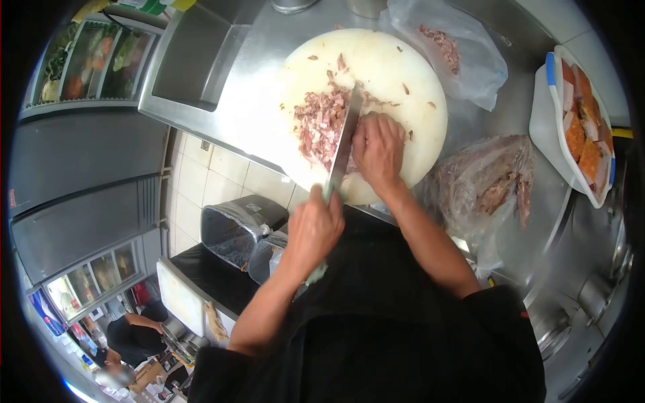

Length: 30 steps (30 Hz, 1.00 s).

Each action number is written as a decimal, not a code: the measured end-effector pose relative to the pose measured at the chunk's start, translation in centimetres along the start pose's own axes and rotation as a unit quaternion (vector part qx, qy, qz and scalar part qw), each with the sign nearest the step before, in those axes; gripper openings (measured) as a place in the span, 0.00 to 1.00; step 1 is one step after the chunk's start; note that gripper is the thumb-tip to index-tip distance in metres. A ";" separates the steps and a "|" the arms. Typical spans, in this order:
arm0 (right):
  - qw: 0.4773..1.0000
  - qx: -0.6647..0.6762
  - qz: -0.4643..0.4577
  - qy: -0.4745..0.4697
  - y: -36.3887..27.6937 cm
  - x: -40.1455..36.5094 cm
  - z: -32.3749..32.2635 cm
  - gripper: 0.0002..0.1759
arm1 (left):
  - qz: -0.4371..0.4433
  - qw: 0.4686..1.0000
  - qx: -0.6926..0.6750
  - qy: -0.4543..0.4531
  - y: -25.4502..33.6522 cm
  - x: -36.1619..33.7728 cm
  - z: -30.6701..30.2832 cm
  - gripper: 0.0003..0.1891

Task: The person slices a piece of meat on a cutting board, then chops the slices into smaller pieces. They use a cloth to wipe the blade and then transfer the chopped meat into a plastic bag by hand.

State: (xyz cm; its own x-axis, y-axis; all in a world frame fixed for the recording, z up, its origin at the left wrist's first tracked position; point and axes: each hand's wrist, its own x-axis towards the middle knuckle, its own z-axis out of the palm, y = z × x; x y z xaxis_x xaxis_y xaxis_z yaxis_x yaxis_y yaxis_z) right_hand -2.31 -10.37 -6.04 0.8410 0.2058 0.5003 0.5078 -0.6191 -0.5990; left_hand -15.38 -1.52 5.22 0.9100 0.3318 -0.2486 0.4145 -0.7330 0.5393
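Observation:
A round white cutting board lies on the steel counter. Diced pink meat is heaped on its left part, with small scraps scattered around. My left hand is closed round the pale green handle of a knife, whose blade stands across the board at the right edge of the heap. Just right of the blade, my right hand presses on meat with curled fingers, which mostly hide it. Beyond the board is a plastic bag with chopped meat inside. Right of the board sits a larger wrapped piece of meat.
A white tub of browned meat pieces stands at the far right. A steel sink is at the upper left. Lined bins stand below the counter edge. Another person is at the lower left, near metal pots.

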 end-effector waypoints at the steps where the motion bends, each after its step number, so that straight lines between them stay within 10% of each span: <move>1: 1.000 -0.007 -0.003 0.004 0.1 0.1 0.0 0.03 | 0.000 1.000 0.008 0.009 -0.3 2.0 0.8 0.13; 11: 1.000 -0.015 0.008 -0.007 0.1 0.1 -0.3 0.07 | -0.036 0.999 0.011 -0.037 0.2 -0.5 -0.1 0.14; 22: 1.000 0.010 -0.009 -0.027 0.7 -0.1 -0.4 0.08 | -0.002 0.998 -0.035 0.060 0.9 12.6 1.0 0.20; 30: 0.999 0.022 0.009 -0.032 0.4 0.0 -0.8 0.06 | -0.126 0.944 -0.303 0.000 1.4 5.9 -4.6 0.19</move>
State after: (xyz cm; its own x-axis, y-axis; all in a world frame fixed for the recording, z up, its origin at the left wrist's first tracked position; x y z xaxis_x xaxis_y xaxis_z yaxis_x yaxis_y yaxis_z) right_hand -2.33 -11.22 -5.75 0.8595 0.2442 0.4490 0.4993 -0.5889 -0.6355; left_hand -9.39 2.17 8.21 0.7820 0.4505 -0.4308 0.5438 -0.1552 0.8247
